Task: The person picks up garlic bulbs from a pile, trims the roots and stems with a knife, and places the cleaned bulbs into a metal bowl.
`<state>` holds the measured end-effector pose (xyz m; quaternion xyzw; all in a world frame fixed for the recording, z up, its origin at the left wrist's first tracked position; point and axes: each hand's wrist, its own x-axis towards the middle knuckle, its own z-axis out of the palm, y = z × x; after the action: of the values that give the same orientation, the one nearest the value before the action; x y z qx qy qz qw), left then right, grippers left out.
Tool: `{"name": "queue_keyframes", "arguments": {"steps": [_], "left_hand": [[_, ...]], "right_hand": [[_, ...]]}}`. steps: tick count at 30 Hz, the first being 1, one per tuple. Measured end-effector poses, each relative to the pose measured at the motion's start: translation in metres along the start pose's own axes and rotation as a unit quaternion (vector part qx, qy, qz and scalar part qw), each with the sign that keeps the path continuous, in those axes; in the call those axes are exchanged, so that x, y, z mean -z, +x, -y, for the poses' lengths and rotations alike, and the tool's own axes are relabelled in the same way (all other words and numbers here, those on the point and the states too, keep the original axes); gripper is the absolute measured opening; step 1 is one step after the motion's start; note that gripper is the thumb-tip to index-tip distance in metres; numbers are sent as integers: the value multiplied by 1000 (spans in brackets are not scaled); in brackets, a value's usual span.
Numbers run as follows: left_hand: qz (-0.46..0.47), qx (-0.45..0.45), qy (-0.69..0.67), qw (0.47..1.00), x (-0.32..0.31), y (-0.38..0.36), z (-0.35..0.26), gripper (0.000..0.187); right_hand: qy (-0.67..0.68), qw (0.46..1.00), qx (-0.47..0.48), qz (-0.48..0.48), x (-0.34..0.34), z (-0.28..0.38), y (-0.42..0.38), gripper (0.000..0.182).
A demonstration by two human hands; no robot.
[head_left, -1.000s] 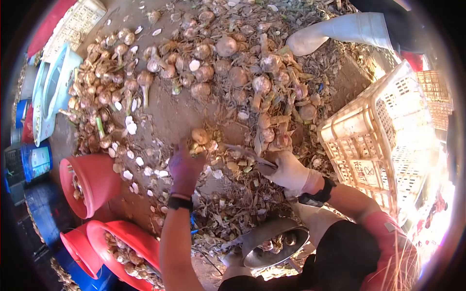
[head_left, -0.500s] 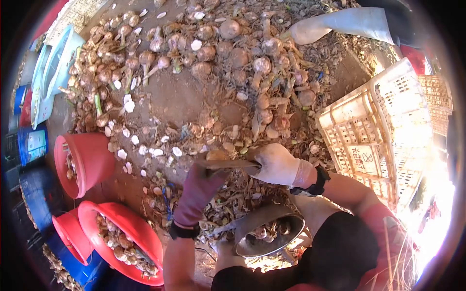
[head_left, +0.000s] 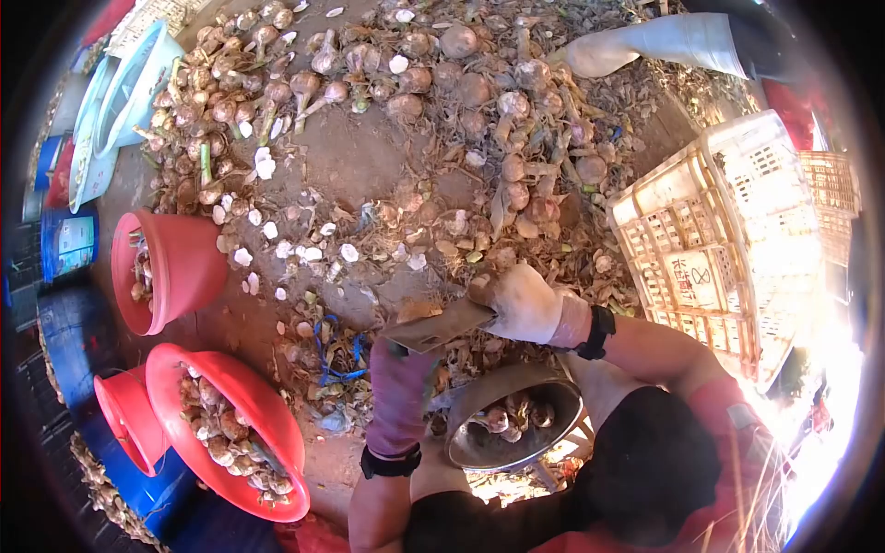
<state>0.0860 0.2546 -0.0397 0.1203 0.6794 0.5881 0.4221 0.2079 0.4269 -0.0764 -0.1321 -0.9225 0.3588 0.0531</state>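
Observation:
My right hand (head_left: 521, 300), in a pale work glove, is closed on the handle end of a broad flat knife (head_left: 441, 328). The blade points left and has a small hole near its tip. My left hand (head_left: 403, 378), in a purple glove, is closed and slightly blurred just below the blade. Beyond the blade, a tan rounded garlic bulb (head_left: 419, 310) shows at that hand's fingers, partly covered. Below both hands, a grey metal bowl (head_left: 470, 452) sits tilted between my legs with several garlic bulbs (head_left: 512, 419) inside.
Garlic with stalks (head_left: 516, 101) and dry peelings cover the floor ahead. A red basin (head_left: 286, 433) of garlic and a pink bucket (head_left: 194, 272) stand left, with light-blue tubs (head_left: 138, 92) behind. A white plastic crate (head_left: 691, 267) is at right. Another person's boot (head_left: 645, 46) is top right.
The view has shifted, so the floor and garlic appear higher. The knife has tilted, its tip lower and its flat side more visible. My left hand has moved down a little.

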Motion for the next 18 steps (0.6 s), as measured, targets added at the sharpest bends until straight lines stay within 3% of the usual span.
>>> {"name": "queue_keyframes", "arguments": {"steps": [2,3,4,5,6,7,9,10,11,13,14,16,17,18], "left_hand": [[35,136,-70,988,-1,-8,-19,35],[38,134,-72,988,-2,-15,-22,35],[90,74,-42,992,-1,-28,-23,36],[146,11,-10,989,3,-37,-22,37],[261,-82,83,958,20,-32,3,44],[253,-87,78,961,24,-32,-1,44],[151,53,39,986,22,-23,-12,46],[127,-60,89,986,25,-13,8,47],[137,-63,81,985,24,-4,4,47],[105,-41,-220,969,19,11,-10,42],[108,-43,-222,968,16,15,-7,42],[-68,-21,-291,954,18,24,8,34],[-77,-23,-288,954,22,28,12,34],[-30,-16,-343,939,27,36,14,31]], "right_hand": [[-10,1000,2,0,5,4,8,19],[-38,988,-94,117,12,8,14,19],[-60,952,-190,233,16,10,17,20],[55,986,-153,43,-32,-59,-9,21],[57,980,-189,-8,-19,-51,-11,23],[56,973,-219,-50,1,-38,-9,26],[29,980,-195,9,12,-11,-9,23],[61,986,-153,-9,13,-2,-4,23],[96,989,-115,-22,15,8,-3,22],[114,985,-131,8,32,29,-2,21],[144,979,-138,38,37,38,-2,21],[149,982,-89,69,36,50,-10,21],[157,981,-42,104,33,54,-16,21],[140,980,-23,137,25,53,-22,19]]}}
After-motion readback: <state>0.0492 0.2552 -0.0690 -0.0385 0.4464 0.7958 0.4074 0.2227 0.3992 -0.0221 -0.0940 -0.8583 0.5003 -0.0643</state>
